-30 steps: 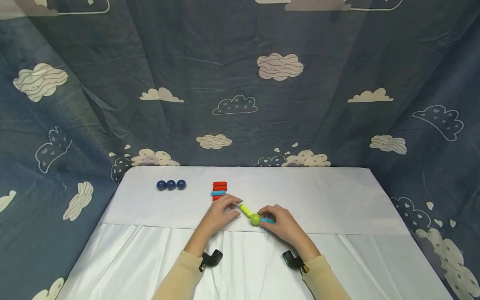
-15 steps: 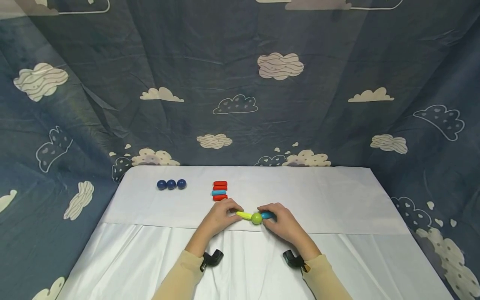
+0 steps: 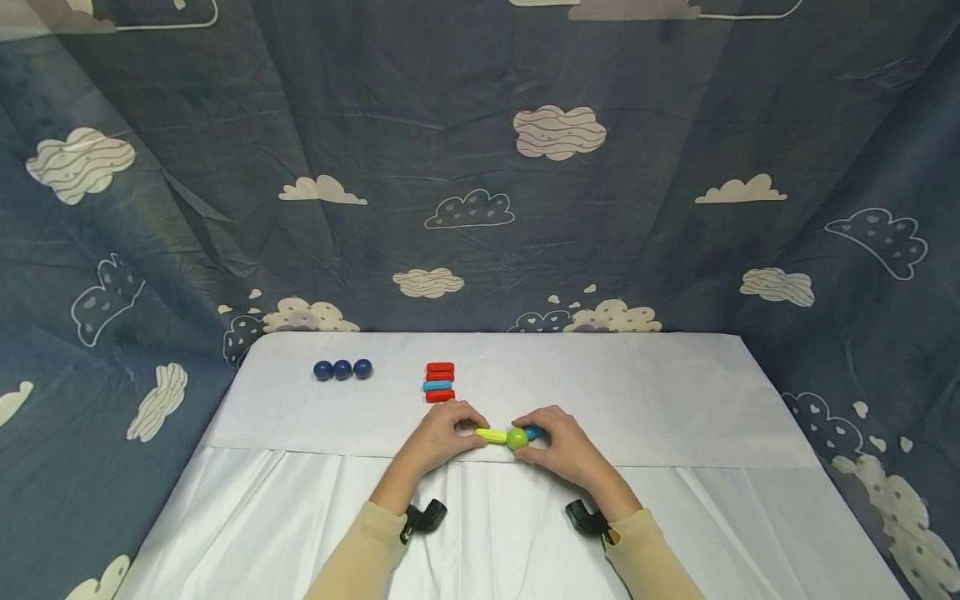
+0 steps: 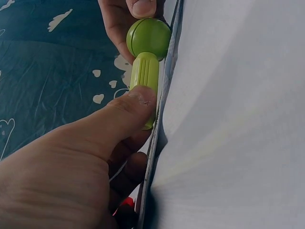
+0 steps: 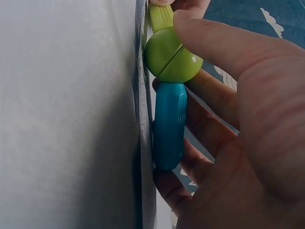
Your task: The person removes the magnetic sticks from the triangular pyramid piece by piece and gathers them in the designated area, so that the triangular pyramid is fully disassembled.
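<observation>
Low over the white table, my left hand (image 3: 441,435) pinches a yellow-green ridged stick (image 4: 145,71) between thumb and fingers. The stick's other end meets a green ball (image 3: 517,439). On the ball's far side a blue ridged stick (image 5: 170,126) joins it, so the three toy building pieces form one row. My right hand (image 3: 561,442) holds the ball, its thumb on the ball's surface in the right wrist view. Its other fingers lie behind the ball and along the blue stick, partly hidden.
Several short sticks, red (image 3: 440,396) and light blue (image 3: 437,386), lie stacked in a column beyond my left hand. Three dark blue balls (image 3: 342,369) sit in a row at the back left. A cloud-patterned cloth (image 3: 480,150) hangs behind the table (image 3: 637,392).
My left hand has taken hold of the yellow-green stick and swung it from slanted to nearly level in the head view. The right thumb has shifted from the blue stick to the ball.
</observation>
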Motion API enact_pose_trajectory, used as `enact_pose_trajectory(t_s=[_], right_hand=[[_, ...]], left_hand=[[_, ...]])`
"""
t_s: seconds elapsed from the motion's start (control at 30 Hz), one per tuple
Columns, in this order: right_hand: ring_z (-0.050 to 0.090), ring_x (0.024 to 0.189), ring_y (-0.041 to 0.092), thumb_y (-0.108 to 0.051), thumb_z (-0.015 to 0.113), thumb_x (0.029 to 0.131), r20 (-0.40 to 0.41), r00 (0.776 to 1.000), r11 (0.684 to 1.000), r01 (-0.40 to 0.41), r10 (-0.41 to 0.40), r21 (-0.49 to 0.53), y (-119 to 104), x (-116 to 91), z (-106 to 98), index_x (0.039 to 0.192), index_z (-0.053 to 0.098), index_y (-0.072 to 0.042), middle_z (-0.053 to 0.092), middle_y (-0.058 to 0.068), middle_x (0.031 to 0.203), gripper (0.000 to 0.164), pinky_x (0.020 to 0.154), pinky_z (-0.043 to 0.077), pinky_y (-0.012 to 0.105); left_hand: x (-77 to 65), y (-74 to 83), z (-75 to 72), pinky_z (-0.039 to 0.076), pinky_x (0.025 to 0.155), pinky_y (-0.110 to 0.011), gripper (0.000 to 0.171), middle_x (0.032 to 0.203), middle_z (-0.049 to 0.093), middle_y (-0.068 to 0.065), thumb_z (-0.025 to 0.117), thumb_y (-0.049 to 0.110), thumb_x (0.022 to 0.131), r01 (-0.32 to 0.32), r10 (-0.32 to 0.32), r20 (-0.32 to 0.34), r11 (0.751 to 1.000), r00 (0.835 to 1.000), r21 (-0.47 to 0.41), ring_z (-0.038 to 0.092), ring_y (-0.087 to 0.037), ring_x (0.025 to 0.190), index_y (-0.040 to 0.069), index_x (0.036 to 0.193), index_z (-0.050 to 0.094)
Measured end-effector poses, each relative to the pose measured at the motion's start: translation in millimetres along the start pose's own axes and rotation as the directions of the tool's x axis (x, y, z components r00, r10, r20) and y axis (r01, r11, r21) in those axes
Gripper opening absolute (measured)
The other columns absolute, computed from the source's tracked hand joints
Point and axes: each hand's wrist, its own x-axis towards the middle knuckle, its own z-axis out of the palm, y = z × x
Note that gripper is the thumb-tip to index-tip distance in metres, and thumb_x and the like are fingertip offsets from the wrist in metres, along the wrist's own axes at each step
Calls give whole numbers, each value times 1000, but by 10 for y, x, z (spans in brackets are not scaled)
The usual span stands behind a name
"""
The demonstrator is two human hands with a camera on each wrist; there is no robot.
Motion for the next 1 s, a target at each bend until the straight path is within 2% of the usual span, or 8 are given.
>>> enact_pose_trajectory(t_s=[0.37, 1.0], right_hand=[[62, 117, 21, -26, 89, 86, 2, 1000, 1000, -27, 27, 7, -21, -10, -5, 115, 79, -23, 70, 0, 121, 31, 105, 53, 50], [64, 116, 20, -27, 90, 85, -5, 999, 999, -41, 41, 28, -23, -1, -7, 113, 80, -22, 72, -1, 119, 30, 105, 53, 50]], left_hand=[[-7, 0, 0, 52, 86, -26, 12, 101, 74, 12, 85, 29, 91, 10, -10, 28, 1000, 1000, 4, 60, -7, 94, 27, 103, 82], [-14, -16, -16, 52, 82, -23, 12, 97, 74, 11, 87, 28, 89, 3, 0, 48, 997, 999, -72, 61, -6, 89, 26, 100, 83]])
